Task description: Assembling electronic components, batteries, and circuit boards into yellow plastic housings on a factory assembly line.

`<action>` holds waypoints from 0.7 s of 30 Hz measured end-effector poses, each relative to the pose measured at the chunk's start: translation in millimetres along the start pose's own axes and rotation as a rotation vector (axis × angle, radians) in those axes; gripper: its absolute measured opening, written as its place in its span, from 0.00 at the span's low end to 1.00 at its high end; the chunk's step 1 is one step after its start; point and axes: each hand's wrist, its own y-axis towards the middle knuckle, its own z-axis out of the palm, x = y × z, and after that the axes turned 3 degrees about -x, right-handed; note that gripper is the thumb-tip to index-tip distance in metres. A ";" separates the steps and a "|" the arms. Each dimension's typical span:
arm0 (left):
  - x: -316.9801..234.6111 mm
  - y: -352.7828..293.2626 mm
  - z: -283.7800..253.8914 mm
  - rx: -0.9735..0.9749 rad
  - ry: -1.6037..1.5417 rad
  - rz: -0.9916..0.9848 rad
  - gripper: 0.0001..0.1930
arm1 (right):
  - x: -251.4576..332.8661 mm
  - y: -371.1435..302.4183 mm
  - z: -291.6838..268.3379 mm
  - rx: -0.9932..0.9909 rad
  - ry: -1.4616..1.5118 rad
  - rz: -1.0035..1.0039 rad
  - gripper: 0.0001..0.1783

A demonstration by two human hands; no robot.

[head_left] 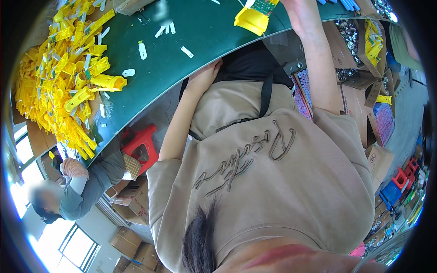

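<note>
My right hand [296,11] reaches over the table at the top edge of the picture, and its fingers are cut off there. Just left of it is a yellow plastic housing [251,21] with a green circuit board [265,6], partly out of the picture. Whether that hand grips it does not show. At the near edge of the green table [159,57], my left hand [205,77] rests low over my lap. Its fingertips are tucked at the edge, so their pose is unclear.
A big heap of yellow plastic housings [68,77] fills the table's left side. Small white pieces [142,50] lie scattered on the green top. Open cartons [359,98] with metal and yellow parts stand at right. A co-worker [82,191] sits at left near a red stool [141,145].
</note>
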 end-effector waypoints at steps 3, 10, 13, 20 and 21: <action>-10.2 -3.9 -8.4 -0.007 0.005 -0.043 0.08 | -2.2 1.6 -6.1 -0.015 0.017 0.018 0.16; -56.5 -7.9 -93.5 -0.251 -0.294 -0.018 0.04 | -13.2 -1.1 4.4 0.007 0.076 0.051 0.20; -34.2 28.4 -121.9 -0.405 -0.272 -0.207 0.05 | -20.6 -3.9 10.6 0.028 0.142 0.060 0.25; 1.0 63.2 -132.1 -0.409 -0.568 -0.221 0.14 | -48.0 -7.7 33.0 0.278 -0.099 0.124 0.31; -6.3 65.2 -128.0 -0.336 -0.852 -0.258 0.15 | -43.0 -13.8 47.9 0.292 -0.008 0.125 0.26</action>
